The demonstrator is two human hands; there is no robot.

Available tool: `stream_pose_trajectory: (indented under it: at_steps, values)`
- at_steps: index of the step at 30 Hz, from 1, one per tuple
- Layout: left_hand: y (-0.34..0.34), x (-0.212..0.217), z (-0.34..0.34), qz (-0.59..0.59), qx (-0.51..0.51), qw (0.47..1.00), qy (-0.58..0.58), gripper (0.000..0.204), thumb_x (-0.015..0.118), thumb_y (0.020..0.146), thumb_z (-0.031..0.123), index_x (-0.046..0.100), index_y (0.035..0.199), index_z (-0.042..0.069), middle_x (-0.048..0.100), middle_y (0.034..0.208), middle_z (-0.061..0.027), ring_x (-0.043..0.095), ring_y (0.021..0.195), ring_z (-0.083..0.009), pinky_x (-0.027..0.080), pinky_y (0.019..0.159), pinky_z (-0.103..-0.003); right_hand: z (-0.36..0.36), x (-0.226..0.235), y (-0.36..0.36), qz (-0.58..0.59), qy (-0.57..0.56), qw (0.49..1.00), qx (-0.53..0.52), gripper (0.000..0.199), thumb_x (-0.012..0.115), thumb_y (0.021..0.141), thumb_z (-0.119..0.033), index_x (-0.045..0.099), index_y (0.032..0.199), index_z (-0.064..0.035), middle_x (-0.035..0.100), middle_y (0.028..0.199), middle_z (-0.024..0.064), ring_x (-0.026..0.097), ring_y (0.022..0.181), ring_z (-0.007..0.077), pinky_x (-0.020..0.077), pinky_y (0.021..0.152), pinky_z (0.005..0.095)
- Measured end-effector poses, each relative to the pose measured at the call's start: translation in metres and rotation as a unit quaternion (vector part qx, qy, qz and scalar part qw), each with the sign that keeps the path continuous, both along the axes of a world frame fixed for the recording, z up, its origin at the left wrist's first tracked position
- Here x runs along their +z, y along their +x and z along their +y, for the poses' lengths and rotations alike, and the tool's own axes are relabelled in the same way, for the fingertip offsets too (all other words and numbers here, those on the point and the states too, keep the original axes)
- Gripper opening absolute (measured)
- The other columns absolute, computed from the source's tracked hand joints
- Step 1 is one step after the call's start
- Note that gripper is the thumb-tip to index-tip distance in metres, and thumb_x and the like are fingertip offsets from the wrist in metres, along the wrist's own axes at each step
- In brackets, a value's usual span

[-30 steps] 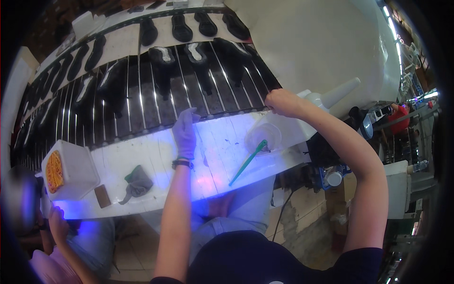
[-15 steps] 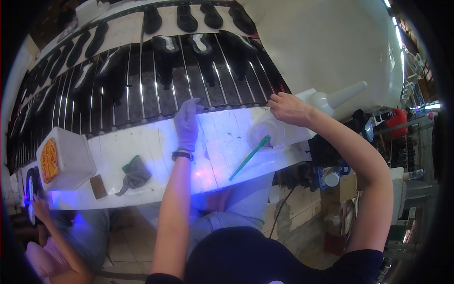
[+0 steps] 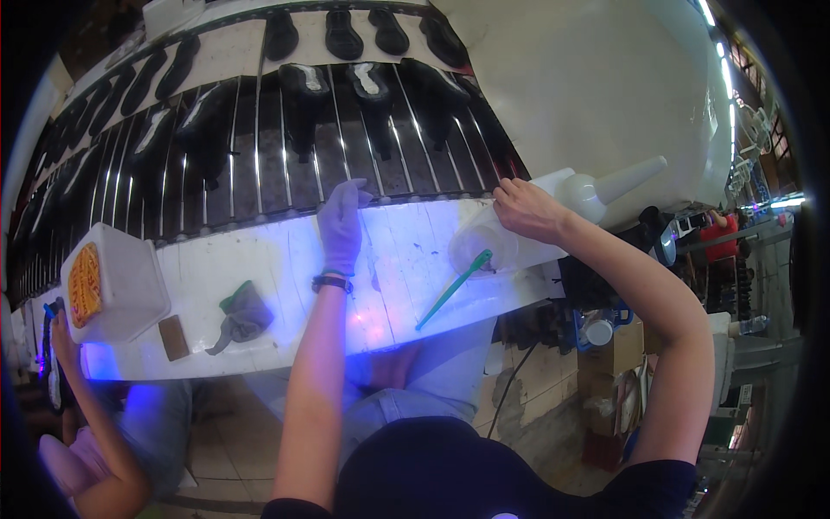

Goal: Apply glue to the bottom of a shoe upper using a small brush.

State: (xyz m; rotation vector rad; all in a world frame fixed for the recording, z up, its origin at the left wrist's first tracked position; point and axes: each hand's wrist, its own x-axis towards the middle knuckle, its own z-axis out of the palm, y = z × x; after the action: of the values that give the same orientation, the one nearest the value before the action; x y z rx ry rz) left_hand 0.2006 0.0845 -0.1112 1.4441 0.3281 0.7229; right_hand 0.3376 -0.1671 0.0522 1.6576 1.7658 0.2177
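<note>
My left hand [image 3: 341, 221], in a pale glove, rests at the white table's [image 3: 398, 251] far edge beside the rollers. Its fingers are loosely bent, thumb apart, and nothing shows in them. My bare right hand [image 3: 527, 208] is at the same edge farther right, its fingers curled together with nothing visible in them. Below it stands a whitish translucent container [image 3: 486, 242] with a green-handled brush [image 3: 454, 290] lying across it. Beyond my hands, black shoe uppers [image 3: 373, 104] with pale patches on their bottoms lie on the roller conveyor [image 3: 268, 173].
Black soles [image 3: 343, 35] line the far shelf. A white bottle with a long nozzle [image 3: 596, 190] lies at the right. To the left are a white tub [image 3: 130, 277] with a yellow packet, a brown block [image 3: 174, 337] and a grey-green cloth [image 3: 245, 316]. A co-worker's hand [image 3: 65, 342] holds a sole.
My hands have stayed almost still. The co-worker at the left has raised a hand and turned the sole. The view has shifted slightly.
</note>
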Motion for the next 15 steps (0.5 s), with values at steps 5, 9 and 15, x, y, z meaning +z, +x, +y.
stream_pose_trajectory:
  at_steps: [5,9,15]
  values:
    - [0.0,-0.001,-0.001,-0.014,-0.003,1.0,-0.01,0.034,0.045,0.102,0.026,0.065,0.108,0.0,0.067,0.085,-0.0071,0.065,0.083,-0.0148,0.05,0.076,-0.027,0.001,-0.01,-0.016,-0.089,-0.037,0.995,-0.001,0.012,0.059,0.074,-0.013,0.065,0.073,-0.0027,0.058,0.079,0.0074,0.054,0.082,0.0203,0.0419,0.069,0.0303]
    - [-0.001,0.0,-0.001,-0.014,-0.007,1.0,-0.025,0.034,0.045,0.102,0.026,0.065,0.109,-0.001,0.067,0.085,-0.0069,0.065,0.083,-0.0143,0.05,0.076,-0.026,0.003,-0.014,-0.018,-0.137,-0.07,0.988,-0.002,0.014,0.059,0.076,-0.013,0.066,0.075,-0.0018,0.059,0.079,0.0072,0.054,0.081,0.0199,0.0388,0.069,0.0301]
    - [0.0,-0.001,-0.001,-0.021,-0.007,0.999,-0.031,0.035,0.044,0.102,0.027,0.065,0.108,-0.001,0.067,0.085,-0.0066,0.064,0.083,-0.0141,0.05,0.076,-0.026,-0.001,-0.014,-0.007,-0.097,-0.039,0.994,-0.016,0.014,0.057,0.079,-0.014,0.066,0.083,-0.0041,0.059,0.08,0.0057,0.055,0.081,0.0201,0.0384,0.069,0.0305]
